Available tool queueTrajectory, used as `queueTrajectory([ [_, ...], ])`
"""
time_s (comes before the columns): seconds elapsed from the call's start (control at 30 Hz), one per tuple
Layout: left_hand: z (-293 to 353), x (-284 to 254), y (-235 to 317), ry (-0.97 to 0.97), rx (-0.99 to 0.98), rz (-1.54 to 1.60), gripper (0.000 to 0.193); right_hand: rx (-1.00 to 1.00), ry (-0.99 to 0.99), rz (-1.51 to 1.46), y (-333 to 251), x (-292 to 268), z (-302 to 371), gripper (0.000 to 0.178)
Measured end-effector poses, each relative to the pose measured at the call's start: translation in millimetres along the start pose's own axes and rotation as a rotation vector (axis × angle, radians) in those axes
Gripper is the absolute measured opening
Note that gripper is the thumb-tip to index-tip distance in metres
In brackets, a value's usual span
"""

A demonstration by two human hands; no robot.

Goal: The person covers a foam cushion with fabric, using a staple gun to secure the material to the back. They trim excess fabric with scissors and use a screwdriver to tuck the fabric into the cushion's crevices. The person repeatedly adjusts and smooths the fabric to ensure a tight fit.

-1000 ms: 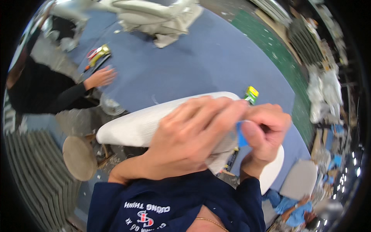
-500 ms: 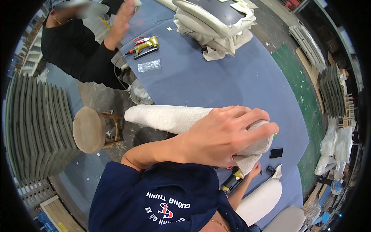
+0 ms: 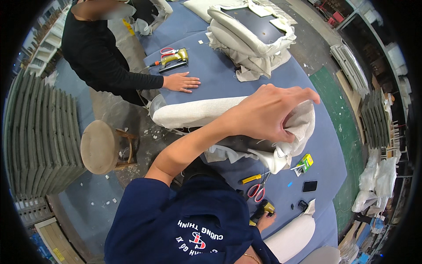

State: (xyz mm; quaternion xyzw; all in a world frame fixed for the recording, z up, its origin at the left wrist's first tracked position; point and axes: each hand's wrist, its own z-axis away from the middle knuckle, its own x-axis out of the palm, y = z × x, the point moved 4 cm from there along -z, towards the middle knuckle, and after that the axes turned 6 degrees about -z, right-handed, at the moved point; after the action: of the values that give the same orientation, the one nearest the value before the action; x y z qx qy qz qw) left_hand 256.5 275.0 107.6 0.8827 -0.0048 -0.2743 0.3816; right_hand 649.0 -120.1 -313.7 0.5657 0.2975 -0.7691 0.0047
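The left hand [image 3: 266,112] arches over the right-hand end of a cloth-covered padded piece [image 3: 198,112], thumb on the inner side and fingers bent over the outer, so the end is clasped between them; the right hand [image 3: 265,221] is low beside the shirt, its fingers bent at a yellow and black staple gun [image 3: 267,207], though whether they close fully round it I cannot tell (the shirt hides part of the tool).

The padded piece lies across the near edge of the blue table [image 3: 325,167]; its long outer face is covered smoothly in cream cloth, so that part looks done; on the near side the dark underside [image 3: 241,143] shows bare and loose cloth flaps [image 3: 274,160] hang unfastened, so that edge looks left to do.

Just beyond lie red-handled scissors [image 3: 256,192], a yellow-handled tool [image 3: 251,179], a green and yellow box [image 3: 304,163] and a black phone [image 3: 310,186]; a cream pad [image 3: 292,235] rests at the lower right; farther off, a co-worker's hand [image 3: 181,82] lies flat on the table, fingers slightly spread, near a second staple gun [image 3: 176,58].
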Motion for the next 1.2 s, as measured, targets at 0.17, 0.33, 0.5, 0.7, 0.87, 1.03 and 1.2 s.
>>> queueTrajectory([
  [0.17, 0, -9, -14, 0.05, 0.024, -0.019, 0.079, -0.012, 0.016, 0.132, 9, 32, 3, 0.107],
  [0.33, 5, -25, -21, -0.013, -0.054, 0.071, 0.078, -0.151, -0.132, -0.166, 34, 12, -53, 0.068],
  [0.5, 2, -25, -25, 0.007, -0.048, 0.07, 0.072, -0.129, -0.446, -0.856, -112, -77, -35, 0.014],
  [0.7, -11, -10, -27, -0.078, -0.063, 0.13, 0.063, -0.418, -0.517, -0.891, -335, -177, 36, 0.018],
  [0.87, -13, -7, -21, -0.129, -0.042, 0.17, 0.066, -1.644, -0.14, -0.228, -480, -240, 129, 0.054],
  [1.03, -14, -7, -15, -0.129, 0.015, 0.129, 0.068, -1.767, 0.162, 0.135, -507, -245, 138, 0.041],
  [1.2, -11, -8, -8, -0.113, 0.021, 0.15, 0.065, -1.851, 0.245, 0.193, -514, -242, 133, 0.04],
])
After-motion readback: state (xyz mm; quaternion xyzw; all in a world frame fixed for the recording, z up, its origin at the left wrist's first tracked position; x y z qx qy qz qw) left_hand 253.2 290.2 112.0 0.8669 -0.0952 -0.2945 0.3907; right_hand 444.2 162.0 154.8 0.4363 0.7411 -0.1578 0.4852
